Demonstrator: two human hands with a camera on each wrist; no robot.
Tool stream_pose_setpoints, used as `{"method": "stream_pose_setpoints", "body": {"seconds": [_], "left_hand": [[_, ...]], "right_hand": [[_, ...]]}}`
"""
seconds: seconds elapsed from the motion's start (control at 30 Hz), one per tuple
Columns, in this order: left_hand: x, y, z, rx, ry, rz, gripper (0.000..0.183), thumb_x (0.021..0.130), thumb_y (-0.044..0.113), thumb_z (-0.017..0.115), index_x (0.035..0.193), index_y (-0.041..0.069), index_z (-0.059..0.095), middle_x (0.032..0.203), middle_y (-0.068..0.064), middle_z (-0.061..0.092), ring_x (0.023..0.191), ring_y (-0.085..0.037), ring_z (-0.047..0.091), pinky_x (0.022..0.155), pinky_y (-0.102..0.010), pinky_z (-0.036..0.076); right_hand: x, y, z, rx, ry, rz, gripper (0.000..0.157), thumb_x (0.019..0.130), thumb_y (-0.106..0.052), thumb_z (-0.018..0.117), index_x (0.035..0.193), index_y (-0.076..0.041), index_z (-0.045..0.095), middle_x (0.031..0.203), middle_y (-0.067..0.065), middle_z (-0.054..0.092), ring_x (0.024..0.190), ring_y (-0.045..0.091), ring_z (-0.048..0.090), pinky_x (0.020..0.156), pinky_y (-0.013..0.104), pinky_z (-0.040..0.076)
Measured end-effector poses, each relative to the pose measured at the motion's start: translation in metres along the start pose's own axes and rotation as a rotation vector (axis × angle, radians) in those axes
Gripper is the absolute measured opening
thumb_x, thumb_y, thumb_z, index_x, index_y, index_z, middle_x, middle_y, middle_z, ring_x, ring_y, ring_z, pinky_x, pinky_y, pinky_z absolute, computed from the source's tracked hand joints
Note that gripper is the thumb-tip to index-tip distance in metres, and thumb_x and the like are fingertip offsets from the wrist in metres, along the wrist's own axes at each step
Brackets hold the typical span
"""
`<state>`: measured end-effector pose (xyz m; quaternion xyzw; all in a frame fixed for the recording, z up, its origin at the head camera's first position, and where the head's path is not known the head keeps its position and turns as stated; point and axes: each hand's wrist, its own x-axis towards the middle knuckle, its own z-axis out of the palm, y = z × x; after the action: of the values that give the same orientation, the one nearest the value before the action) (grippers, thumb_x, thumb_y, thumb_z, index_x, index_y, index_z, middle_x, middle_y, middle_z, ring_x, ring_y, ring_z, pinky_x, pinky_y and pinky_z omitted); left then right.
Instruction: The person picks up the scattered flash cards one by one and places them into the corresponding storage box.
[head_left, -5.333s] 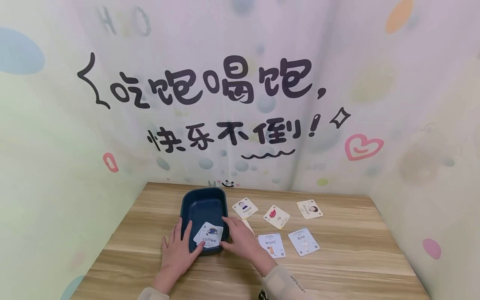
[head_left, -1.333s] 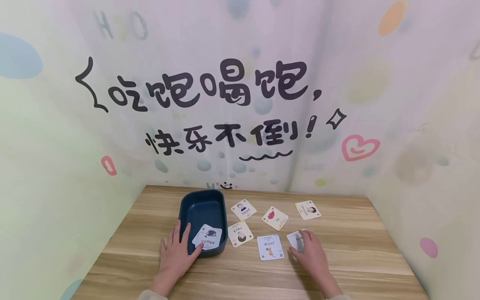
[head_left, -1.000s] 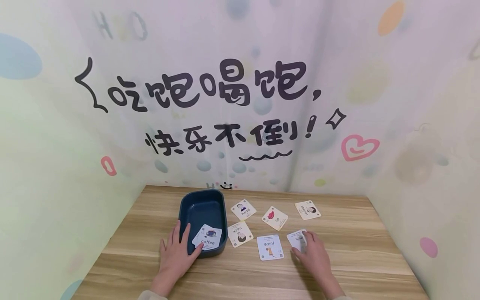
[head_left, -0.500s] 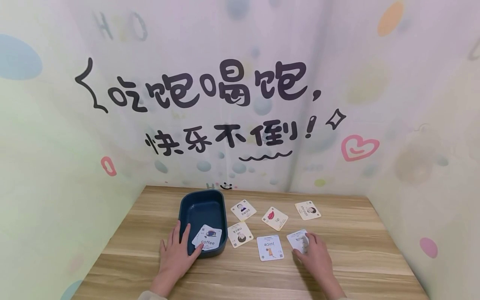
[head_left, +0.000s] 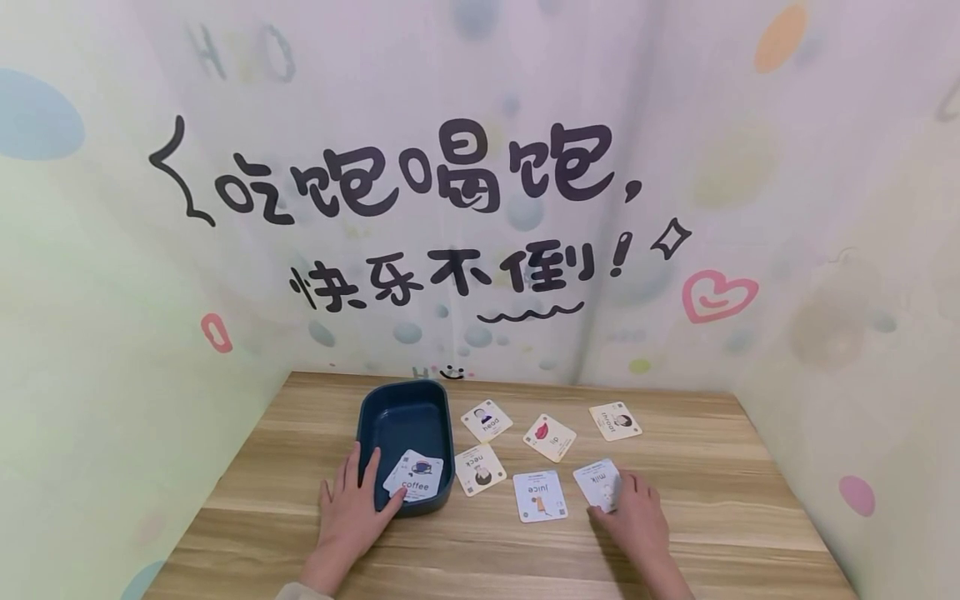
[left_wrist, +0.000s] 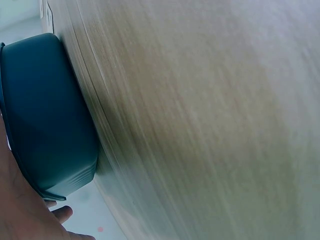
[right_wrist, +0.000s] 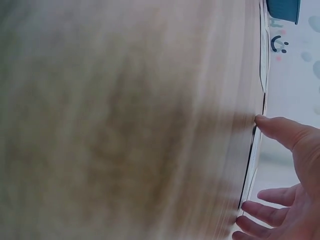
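In the head view, my left hand rests over the near left rim of a dark blue tray. Its thumb lies at the near edge by a coffee picture card, which lies on another card inside the tray. My right hand touches a milk picture card on the table, covering its right side. In the right wrist view the thumb and spread fingers meet the card's edge area. To the left of it lies a juice card.
Other picture cards lie face up on the wooden table: neck, head, lip and throat. A printed curtain stands behind the table's back edge.
My right hand has left the tray's right side for the milk card, then slid slightly right, uncovering more of it. That card stays in place. My left hand has stayed at the tray.
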<state>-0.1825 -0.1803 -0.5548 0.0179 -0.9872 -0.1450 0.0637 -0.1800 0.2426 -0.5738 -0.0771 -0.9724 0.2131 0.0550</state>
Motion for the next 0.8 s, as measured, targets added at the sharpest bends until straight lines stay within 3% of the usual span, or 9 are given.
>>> {"method": "stream_pose_setpoints", "body": {"seconds": [0.23, 0.8], "left_hand": [[-0.0005, -0.0005, 0.0002, 0.005, 0.001, 0.001, 0.084, 0.09, 0.061, 0.06, 0.156, 0.015, 0.035, 0.165, -0.02, 0.017, 0.147, -0.044, 0.027, 0.112, -0.077, 0.018], [-0.0008, 0.0001, -0.0009, -0.007, 0.006, 0.004, 0.084, 0.09, 0.061, 0.06, 0.155, 0.014, 0.035, 0.165, -0.019, 0.017, 0.148, -0.044, 0.027, 0.112, -0.077, 0.018]], "right_hand": [[0.0004, 0.002, 0.0002, -0.01, 0.007, 0.011, 0.078, 0.074, -0.031, 0.082, 0.133, 0.008, 0.048, 0.125, 0.03, 0.055, 0.116, 0.049, 0.052, 0.092, 0.061, 0.048], [0.0021, 0.0011, -0.0022, 0.002, -0.004, -0.004, 0.08, 0.074, -0.029, 0.082, 0.134, 0.01, 0.047, 0.126, 0.033, 0.053, 0.116, 0.05, 0.05, 0.092, 0.061, 0.047]]}}
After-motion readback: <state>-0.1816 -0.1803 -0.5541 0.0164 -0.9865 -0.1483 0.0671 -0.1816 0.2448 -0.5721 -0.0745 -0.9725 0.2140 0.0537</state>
